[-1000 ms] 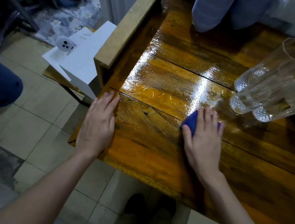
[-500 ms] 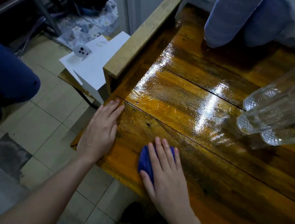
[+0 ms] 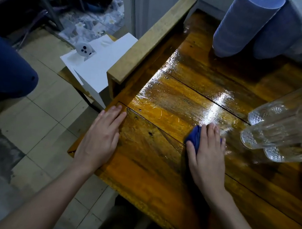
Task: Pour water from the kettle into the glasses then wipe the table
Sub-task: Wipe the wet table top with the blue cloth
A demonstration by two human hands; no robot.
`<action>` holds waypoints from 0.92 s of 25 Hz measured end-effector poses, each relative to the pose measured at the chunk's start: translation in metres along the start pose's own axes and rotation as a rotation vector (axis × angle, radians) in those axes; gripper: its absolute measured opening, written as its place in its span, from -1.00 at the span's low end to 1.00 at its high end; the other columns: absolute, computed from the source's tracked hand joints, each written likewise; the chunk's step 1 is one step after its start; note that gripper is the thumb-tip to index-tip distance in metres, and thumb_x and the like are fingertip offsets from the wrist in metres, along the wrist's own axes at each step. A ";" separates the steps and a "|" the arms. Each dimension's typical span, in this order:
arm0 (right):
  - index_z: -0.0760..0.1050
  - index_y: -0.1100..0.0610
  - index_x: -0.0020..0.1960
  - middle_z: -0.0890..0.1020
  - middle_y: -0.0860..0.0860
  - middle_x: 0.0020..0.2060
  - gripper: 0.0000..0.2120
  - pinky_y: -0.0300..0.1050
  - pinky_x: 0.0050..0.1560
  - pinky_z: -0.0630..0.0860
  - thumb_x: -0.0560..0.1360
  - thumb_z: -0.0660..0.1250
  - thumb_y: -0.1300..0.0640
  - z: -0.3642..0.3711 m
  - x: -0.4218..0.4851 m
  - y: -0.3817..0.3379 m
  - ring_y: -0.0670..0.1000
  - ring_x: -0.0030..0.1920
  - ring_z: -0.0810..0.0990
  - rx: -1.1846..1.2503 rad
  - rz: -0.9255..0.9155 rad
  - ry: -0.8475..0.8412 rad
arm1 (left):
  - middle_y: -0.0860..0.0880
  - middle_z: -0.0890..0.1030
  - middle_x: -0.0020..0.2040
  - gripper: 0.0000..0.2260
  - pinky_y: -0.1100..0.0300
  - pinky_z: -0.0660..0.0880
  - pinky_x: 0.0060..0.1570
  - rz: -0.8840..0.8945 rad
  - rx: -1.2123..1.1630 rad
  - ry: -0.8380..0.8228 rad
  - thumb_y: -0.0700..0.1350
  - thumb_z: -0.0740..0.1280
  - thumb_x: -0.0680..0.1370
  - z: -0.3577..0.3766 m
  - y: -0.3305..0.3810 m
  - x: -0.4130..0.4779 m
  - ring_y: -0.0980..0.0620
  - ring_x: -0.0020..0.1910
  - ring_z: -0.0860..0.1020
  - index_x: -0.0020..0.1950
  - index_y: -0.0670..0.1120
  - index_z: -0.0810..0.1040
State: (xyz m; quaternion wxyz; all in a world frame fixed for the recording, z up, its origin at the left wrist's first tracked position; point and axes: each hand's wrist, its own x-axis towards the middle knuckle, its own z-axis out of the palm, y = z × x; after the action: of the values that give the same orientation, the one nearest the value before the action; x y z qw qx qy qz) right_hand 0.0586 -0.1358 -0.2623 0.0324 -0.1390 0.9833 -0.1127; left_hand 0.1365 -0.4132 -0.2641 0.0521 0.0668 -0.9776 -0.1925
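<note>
One view: head camera, looking down on the table (image 3: 153, 186).
Glasses (image 3: 283, 135): clustered at right, bases just beside the right fingertips.
Risk: a stroke carried rightward could knock a glass over, because the fingertips are so near.
Cloth (image 3: 193, 138): blue, under the right hand (image 3: 207, 158), bunched out on the thumb side.
Right fingers (image 3: 205, 132): straight, pressing flat, gripping nothing.
Left hand (image 3: 100, 138): flat on the table's left edge, fingers straight, well apart from the cloth.
Kettle: not visible.

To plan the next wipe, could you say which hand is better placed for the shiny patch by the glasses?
Right hand: it presses the blue cloth at the edge of that patch, near the glasses. The left hand rests at the table corner, without a cloth.
</note>
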 end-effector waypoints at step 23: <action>0.07 0.03 0.58 0.09 0.03 0.58 -0.41 0.07 0.53 -0.06 0.64 -0.08 -0.22 -0.004 -0.015 -0.008 0.02 0.58 -0.03 -0.063 -0.236 -0.152 | -0.01 0.38 0.45 -0.62 0.04 0.24 0.46 -0.025 -0.262 0.052 -0.18 0.08 0.61 0.006 -0.014 0.035 0.08 0.47 0.26 0.42 -0.12 0.41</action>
State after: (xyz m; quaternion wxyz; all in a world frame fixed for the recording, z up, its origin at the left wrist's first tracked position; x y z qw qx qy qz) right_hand 0.0746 -0.1385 -0.2556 0.0887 -0.2627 0.9579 -0.0740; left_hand 0.1027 -0.4289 -0.2719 0.0834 0.0766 -0.9415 -0.3173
